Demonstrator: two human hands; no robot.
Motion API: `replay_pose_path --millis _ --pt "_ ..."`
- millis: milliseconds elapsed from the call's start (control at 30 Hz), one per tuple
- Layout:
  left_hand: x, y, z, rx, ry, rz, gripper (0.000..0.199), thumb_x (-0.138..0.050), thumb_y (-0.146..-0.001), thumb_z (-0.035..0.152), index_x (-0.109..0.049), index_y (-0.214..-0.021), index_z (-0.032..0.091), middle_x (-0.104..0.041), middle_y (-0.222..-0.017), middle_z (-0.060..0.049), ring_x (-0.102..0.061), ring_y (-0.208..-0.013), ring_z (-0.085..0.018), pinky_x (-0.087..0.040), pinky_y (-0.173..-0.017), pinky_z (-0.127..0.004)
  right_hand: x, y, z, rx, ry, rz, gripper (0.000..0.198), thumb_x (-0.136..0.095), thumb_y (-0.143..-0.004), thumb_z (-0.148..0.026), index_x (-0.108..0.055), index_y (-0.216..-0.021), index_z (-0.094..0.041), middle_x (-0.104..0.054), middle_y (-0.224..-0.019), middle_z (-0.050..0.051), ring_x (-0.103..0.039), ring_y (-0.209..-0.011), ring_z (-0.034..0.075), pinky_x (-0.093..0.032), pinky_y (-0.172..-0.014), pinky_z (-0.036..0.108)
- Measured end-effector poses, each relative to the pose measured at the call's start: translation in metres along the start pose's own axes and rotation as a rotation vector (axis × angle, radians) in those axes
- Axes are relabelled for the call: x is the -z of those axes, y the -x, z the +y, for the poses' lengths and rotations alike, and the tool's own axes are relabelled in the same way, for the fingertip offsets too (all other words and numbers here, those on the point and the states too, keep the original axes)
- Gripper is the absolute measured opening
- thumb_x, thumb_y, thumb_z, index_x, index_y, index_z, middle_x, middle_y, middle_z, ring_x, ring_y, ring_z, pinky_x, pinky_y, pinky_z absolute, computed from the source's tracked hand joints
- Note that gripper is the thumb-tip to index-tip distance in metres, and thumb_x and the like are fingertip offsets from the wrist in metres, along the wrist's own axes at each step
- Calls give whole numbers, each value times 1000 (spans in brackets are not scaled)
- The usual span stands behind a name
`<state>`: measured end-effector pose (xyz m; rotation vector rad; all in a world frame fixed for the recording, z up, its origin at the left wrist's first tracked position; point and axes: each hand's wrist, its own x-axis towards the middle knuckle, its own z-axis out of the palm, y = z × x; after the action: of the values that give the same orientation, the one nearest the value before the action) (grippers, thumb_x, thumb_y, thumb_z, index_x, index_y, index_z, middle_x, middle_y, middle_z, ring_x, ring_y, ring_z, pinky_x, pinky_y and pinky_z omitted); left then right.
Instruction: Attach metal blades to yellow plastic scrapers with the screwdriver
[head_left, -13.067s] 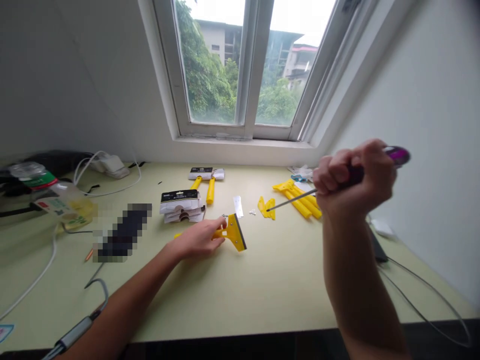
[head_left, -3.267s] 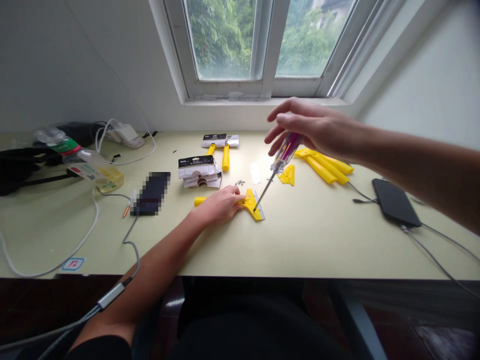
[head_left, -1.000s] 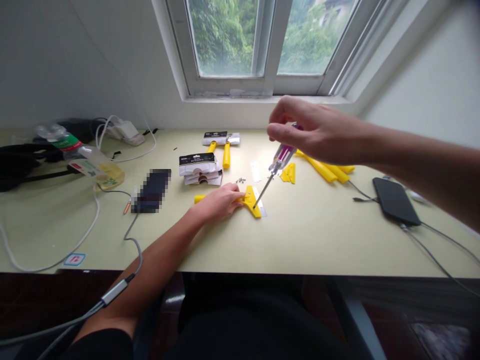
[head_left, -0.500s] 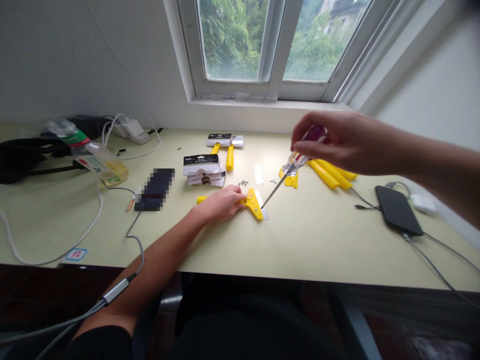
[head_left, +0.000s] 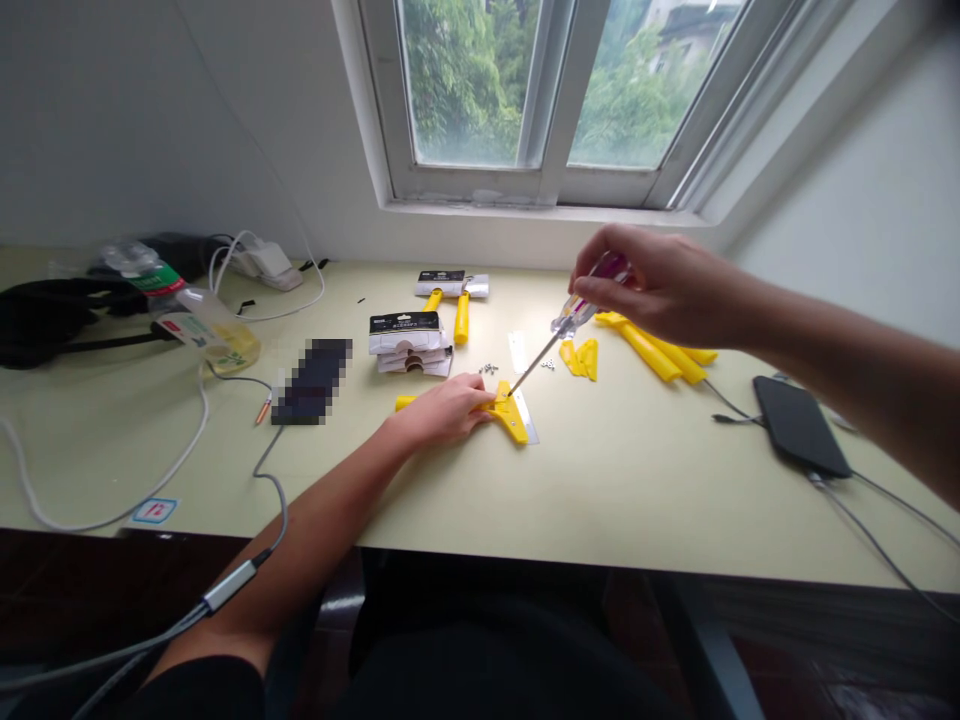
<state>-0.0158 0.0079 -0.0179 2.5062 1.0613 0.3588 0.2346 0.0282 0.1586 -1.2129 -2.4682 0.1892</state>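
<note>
A yellow scraper (head_left: 513, 418) with a flat metal blade lies on the table, its handle pointing left. My left hand (head_left: 452, 408) is closed around it just behind the head and presses it down. Raised to the right, my right hand (head_left: 626, 283) grips the clear and purple handle of a screwdriver (head_left: 574, 315). The screwdriver slants down to the left, and its tip is at a screw on the scraper's head. Small screws (head_left: 489, 369) and a second heap of tiny metal parts (head_left: 548, 364) lie just beyond, near a loose blade (head_left: 517, 352).
Yellow plastic pieces (head_left: 580, 359) and yellow handles (head_left: 664, 350) lie at the right. Boxed scrapers (head_left: 405, 338) are stacked behind my left hand. A black phone (head_left: 801, 425) with cables rests at the right, a blurred-out dark device (head_left: 313, 382) and a bottle (head_left: 214, 335) at the left.
My right hand has shifted a little left, carrying the screwdriver tip from the blade side to a screw on the scraper's head. My left hand still holds the scraper in place.
</note>
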Motion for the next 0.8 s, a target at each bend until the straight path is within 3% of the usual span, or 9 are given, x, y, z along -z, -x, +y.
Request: replay_pose_path --millis 800 --pt "-1 0 -2 6 26 -2 21 -53 -92 32 -67 -101 20 -58 -100 -8 -57 -93 -21 -46 -82 -33 -2 0 3 8 38 42 21 -55 -88 -40 -55 -94 -20 -67 -83 7 -60 -71 18 -43 -63 32"
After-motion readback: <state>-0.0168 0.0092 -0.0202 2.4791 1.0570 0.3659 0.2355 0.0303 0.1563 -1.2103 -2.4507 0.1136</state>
